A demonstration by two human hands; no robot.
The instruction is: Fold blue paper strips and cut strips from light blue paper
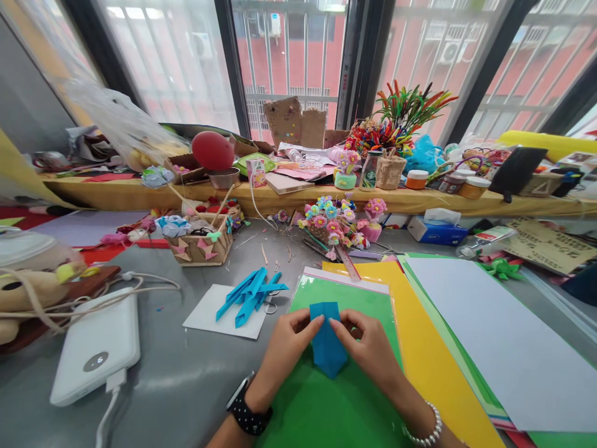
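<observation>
A folded blue paper [329, 348] with a pointed lower end is held between my two hands, above a green sheet in a clear sleeve [345, 295]. My left hand [293, 336] pinches its left edge, thumb on the front face. On the opposite edge, my right hand [366, 339] pinches it the same way, and the two thumbs nearly meet near the middle. Several folded blue paper strips [252, 294] lie in a pile on a white square of paper [209, 320] to the left.
At left sits a white power bank [100, 348] with a cable. A cardboard basket [200, 246] and a bunch of small craft flowers [333, 221] stand behind. Yellow paper [420, 348] and white paper [499, 330] lie at right. A ruler [347, 262] touches the sleeve's top edge.
</observation>
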